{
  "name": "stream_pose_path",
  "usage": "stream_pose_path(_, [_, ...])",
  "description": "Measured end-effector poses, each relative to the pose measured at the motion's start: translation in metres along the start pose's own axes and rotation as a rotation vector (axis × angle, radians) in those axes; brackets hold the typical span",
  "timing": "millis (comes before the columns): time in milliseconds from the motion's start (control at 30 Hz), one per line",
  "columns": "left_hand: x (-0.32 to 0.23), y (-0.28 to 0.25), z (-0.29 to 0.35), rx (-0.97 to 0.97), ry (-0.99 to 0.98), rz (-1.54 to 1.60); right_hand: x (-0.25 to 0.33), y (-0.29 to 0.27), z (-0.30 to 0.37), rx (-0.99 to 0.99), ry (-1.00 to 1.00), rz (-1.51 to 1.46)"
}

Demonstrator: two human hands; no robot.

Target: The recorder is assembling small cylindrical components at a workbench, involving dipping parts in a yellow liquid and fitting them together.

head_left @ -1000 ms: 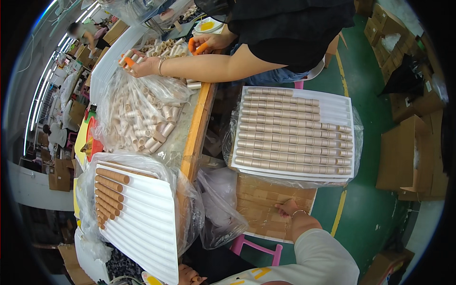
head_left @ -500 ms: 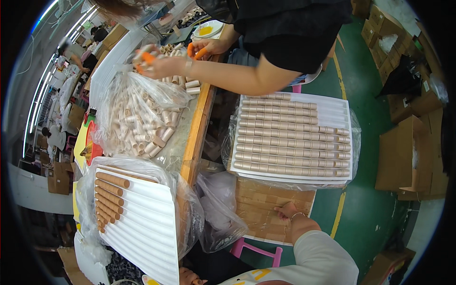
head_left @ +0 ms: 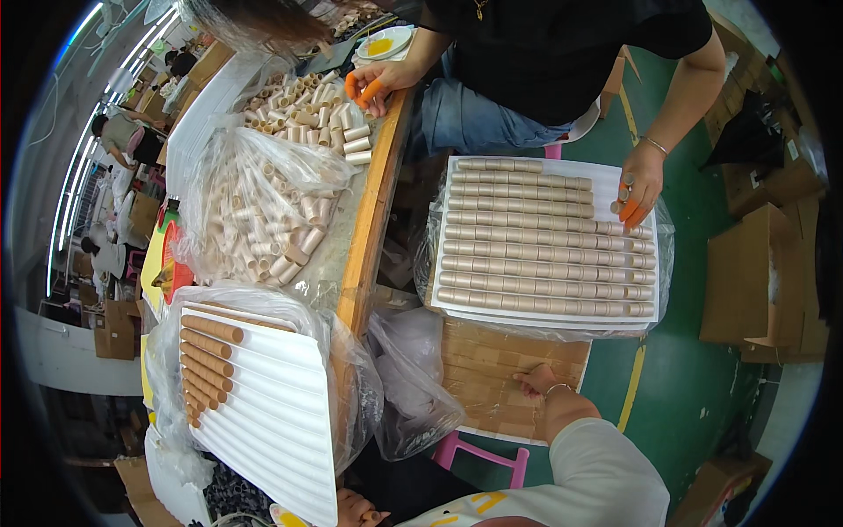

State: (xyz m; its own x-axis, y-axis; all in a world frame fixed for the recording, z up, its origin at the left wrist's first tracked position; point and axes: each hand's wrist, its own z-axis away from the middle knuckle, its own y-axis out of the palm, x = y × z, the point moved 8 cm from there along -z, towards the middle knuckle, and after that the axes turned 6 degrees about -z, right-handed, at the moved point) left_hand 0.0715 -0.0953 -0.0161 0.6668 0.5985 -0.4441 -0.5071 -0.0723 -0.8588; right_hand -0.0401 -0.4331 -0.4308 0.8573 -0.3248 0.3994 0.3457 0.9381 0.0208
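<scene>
My right hand (head_left: 536, 379) rests on a brown cardboard surface (head_left: 483, 400), index finger and thumb apart and nothing visible in it. At the lower edge, my left hand (head_left: 356, 509) is partly cut off beside a white ridged tray (head_left: 272, 413); its grip cannot be made out. Brown cardboard tubes (head_left: 206, 360) lie in short rows along that tray's far left side. Beyond my right hand, a second white grooved tray (head_left: 606, 180) holds many rows of beige tubes (head_left: 544, 250). A co-worker's hand (head_left: 641, 184) with orange finger covers holds small tubes over its far right corner.
A clear plastic bag (head_left: 250, 202) of loose beige tubes lies on the wood-edged table (head_left: 356, 281). The co-worker's other hand (head_left: 382, 88) rests near the table edge. A pink stool (head_left: 483, 457) stands below the cardboard. Cartons (head_left: 746, 272) line the right side.
The co-worker's one hand has moved from the tube pile to the right-hand tray, carrying tubes. My hands stay nearly in place; the view has shifted slightly.
</scene>
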Motion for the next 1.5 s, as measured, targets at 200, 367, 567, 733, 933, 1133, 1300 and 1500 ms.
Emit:
stream_pose_path(200, [0.0, -0.001, 0.001, 0.005, -0.006, 0.002, 0.002, -0.001, 0.004, -0.011, -0.012, -0.007])
stream_pose_path(367, [-0.001, -0.002, 0.002, -0.036, 0.035, -0.021, 0.0, -0.001, 0.003, -0.008, 0.019, -0.012])
stream_pose_path(567, [-0.003, -0.002, 0.0, 0.021, 0.05, -0.046, 0.003, 0.0, 0.004, -0.024, 0.004, -0.01])
stream_pose_path(733, [-0.006, -0.006, -0.004, 0.012, 0.055, -0.016, 0.0, -0.001, 0.001, -0.012, 0.008, 0.001])
stream_pose_path(933, [-0.006, -0.006, -0.005, 0.003, 0.068, -0.016, -0.003, -0.001, -0.001, -0.016, 0.019, -0.002])
stream_pose_path(1133, [0.0, -0.002, 0.0, -0.033, 0.041, -0.022, -0.002, -0.002, 0.001, -0.012, 0.007, -0.017])
stream_pose_path(1300, [0.002, -0.005, -0.006, 0.123, -0.006, -0.049, 0.005, 0.0, 0.005, -0.012, -0.024, -0.008])
stream_pose_path(1500, [0.002, 0.0, -0.008, 0.248, -0.041, -0.046, 0.002, -0.002, 0.006, -0.002, -0.009, -0.028])
